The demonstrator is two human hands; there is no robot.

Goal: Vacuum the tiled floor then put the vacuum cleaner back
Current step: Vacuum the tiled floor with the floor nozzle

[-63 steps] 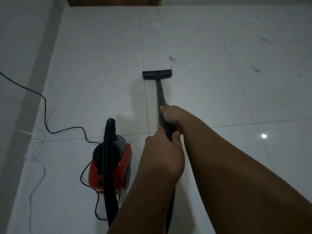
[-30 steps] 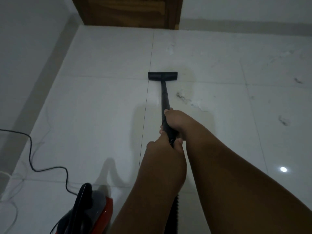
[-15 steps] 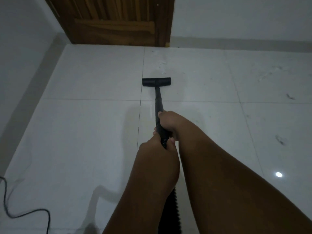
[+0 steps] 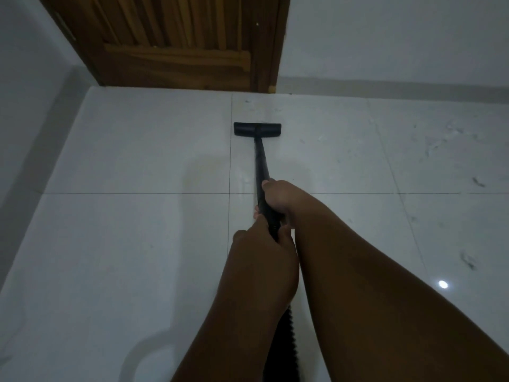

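A black vacuum floor head lies flat on the white tiled floor, near a wooden door. Its wand runs back to the right hand, gripping it, with the left hand gripping just behind, above a ribbed hose.

White tiled floor; black nozzle on it.

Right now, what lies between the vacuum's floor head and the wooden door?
Head view: only a strip of tiled floor lies between the floor head and the wooden door, with a few small dark specks on it.
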